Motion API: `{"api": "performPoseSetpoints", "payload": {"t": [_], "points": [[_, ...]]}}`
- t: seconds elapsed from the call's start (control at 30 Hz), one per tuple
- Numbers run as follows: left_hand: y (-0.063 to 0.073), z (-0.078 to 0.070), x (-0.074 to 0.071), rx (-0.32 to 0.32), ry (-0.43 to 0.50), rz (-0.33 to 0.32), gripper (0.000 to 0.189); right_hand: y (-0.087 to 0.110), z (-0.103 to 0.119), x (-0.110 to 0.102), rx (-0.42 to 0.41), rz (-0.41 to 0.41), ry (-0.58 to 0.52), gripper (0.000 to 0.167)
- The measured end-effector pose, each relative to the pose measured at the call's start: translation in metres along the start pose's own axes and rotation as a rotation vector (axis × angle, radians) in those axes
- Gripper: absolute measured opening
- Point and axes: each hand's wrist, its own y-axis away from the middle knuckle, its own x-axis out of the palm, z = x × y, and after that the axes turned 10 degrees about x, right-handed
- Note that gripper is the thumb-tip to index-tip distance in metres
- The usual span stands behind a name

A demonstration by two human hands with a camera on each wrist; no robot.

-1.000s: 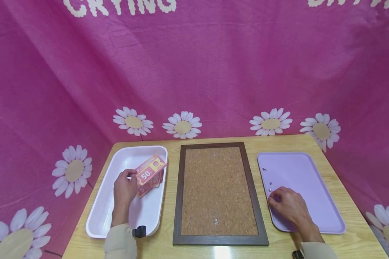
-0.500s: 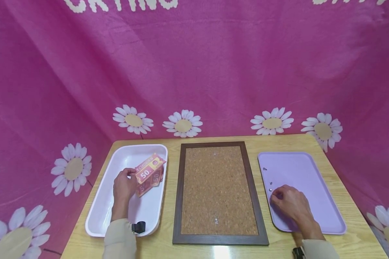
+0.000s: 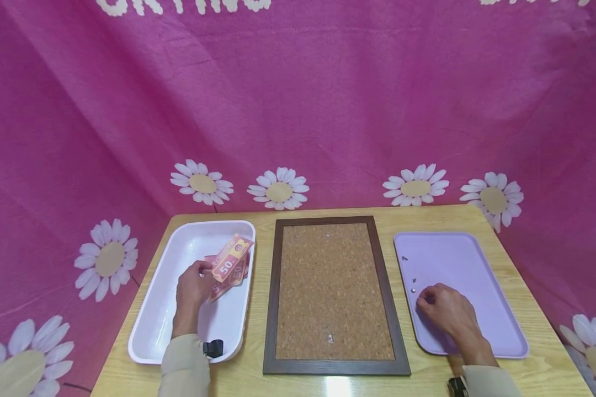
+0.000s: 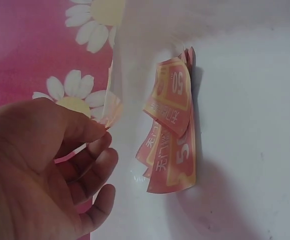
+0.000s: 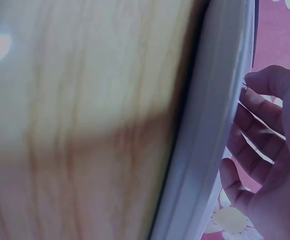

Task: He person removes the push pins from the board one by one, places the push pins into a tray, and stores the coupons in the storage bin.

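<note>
Above the white basin [image 3: 151, 325], my left hand [image 3: 192, 286] pinches a red and yellow paper coupon [image 3: 230, 258] marked 50 between thumb and forefinger. In the left wrist view that coupon is seen nearly edge-on, while several more coupons [image 4: 172, 160] lie fanned and overlapping in the basin. On the other side, my right hand [image 3: 449, 311] is low over the left part of the purple tray [image 3: 482, 286]. Its thumb and forefinger pinch a tiny metal thumbtack [image 5: 245, 85], whose point shows in the right wrist view. Three small thumbtacks [image 3: 413, 290] lie along the tray's left side.
A cork board [image 3: 334, 292] in a dark brown frame lies between basin and tray on the wooden table [image 3: 258, 309]. A pink cloth [image 3: 328, 110] with white daisies hangs behind and to both sides.
My left hand has shifted slightly, and the coupon it holds has turned a little, showing more of those beneath. My right hand has drawn slightly rightward from the loose thumbtacks.
</note>
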Motion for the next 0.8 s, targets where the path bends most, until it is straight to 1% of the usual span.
{"api": "performPoseSetpoints", "payload": {"t": [0.13, 0.23, 0.47, 0.6, 0.7, 0.8], "points": [[0.0012, -0.0001, -0.0002, -0.008, -0.016, 0.021, 0.032, 0.0011, -0.0002, -0.0007, 0.003, -0.004, -0.001, 0.005], [0.0016, 0.0004, 0.0004, -0.025, -0.02, 0.04, 0.031, 0.0018, 0.0, -0.0017, 0.008, 0.003, -0.005, 0.006], [0.0009, 0.0002, -0.0007, -0.051, 0.005, 0.072, 0.032, 0.0028, -0.0007, -0.0025, 0.015, 0.016, -0.006, 0.008], [-0.0003, 0.0002, -0.0016, -0.054, 0.007, 0.081, 0.032, 0.0035, -0.0014, -0.0027, 0.016, 0.021, -0.006, 0.008], [-0.0005, -0.0003, -0.0022, -0.043, 0.007, 0.081, 0.032, 0.0035, -0.0015, -0.0032, 0.018, 0.03, -0.003, 0.008], [0.0004, -0.0016, -0.0036, -0.006, 0.016, 0.072, 0.033, 0.0032, -0.0006, -0.0034, 0.014, 0.039, -0.003, 0.008]]}}
